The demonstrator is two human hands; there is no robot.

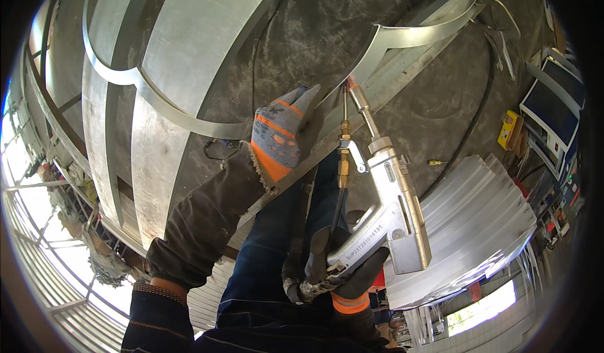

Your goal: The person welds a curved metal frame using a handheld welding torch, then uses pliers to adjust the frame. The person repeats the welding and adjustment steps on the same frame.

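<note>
My left hand, in a grey and orange glove, is closed around a long, wavy strip of shiny sheet metal. The strip runs on to both sides of the glove in scalloped curves with pointed peaks. In my right hand, gloved in dark grey with an orange cuff, is the handle of a silver handheld welding gun. Its copper-coloured nozzle points away from me and meets the strip's edge, just right of my left fingers. A thin brass-fitted wire feed tube runs beside the nozzle.
Wide flat metal bars lie at the left, and a straight metal beam passes under the strip. Stacked metal sheets stand at the right. Beyond them are a yellow box and a white-framed machine. A black cable crosses the floor.
</note>
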